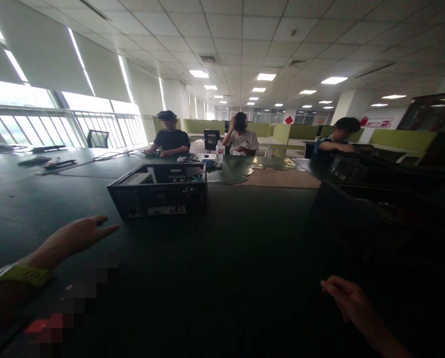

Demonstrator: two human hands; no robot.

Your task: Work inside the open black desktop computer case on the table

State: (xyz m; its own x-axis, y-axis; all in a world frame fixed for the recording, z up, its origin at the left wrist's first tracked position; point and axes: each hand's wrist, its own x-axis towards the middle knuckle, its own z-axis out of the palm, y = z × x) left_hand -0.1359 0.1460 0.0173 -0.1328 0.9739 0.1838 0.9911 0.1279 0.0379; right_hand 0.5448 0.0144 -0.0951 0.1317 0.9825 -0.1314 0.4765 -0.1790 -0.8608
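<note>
My left hand (81, 236) reaches over the table at the left, its fingers stretched out and the thumb apart, holding nothing. A yellow-green band circles that wrist. Closest to it is a black computer case (158, 191), lying on the dark green tabletop just beyond the fingertips, with a gap between. Its top side is uncovered, showing a perforated panel, a metallic box and some teal parts. My right hand (351, 301) hovers at the lower right with thumb and fingers brought together. Dim light hides whatever may be between those fingertips.
Dark computer cases (379, 209) stand at the right. Across the table (244, 223) sit three people. A water bottle (219, 154) and cables (188, 158) lie beyond the near case. Bare brown board (282, 178) shows where the green covering ends raggedly. Flat devices (60, 163) rest at the left.
</note>
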